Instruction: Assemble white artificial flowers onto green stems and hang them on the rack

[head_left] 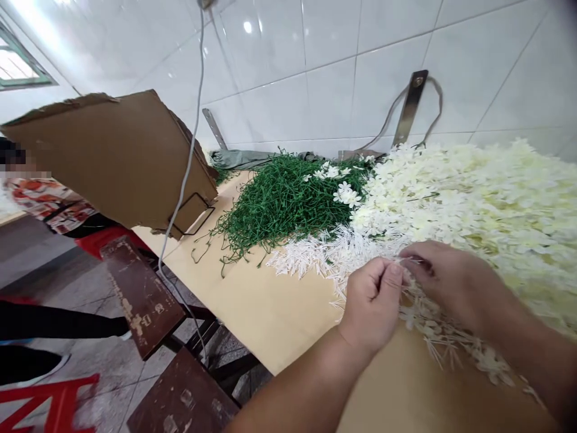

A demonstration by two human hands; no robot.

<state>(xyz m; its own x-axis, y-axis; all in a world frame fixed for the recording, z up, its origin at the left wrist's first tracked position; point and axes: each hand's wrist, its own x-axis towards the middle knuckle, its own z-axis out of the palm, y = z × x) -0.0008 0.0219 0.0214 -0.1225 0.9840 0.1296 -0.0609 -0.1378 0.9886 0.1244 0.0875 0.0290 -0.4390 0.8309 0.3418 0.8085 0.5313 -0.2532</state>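
My left hand [374,294] is closed in a pinch, thumb against curled fingers. Close beside it, fingertips nearly meeting, my right hand [446,276] is closed too. A thin white piece passes between them, like one of the white plastic sprigs; its exact form is too small to make out. Just behind the hands lie white plastic sprigs [306,255]. Loose white flowers [482,361] are scattered under my right forearm. To the right spreads a big heap of cream-white artificial flowers [496,198], and green plastic stems [288,198] are piled farther back on the left.
A pale wooden table [270,313] runs along the tiled wall. A cardboard sheet [112,156] stands propped in a wire holder at its left end, with a grey cable [193,138] hanging in front. Brown stools [139,294] and another person [54,204] are at the left.
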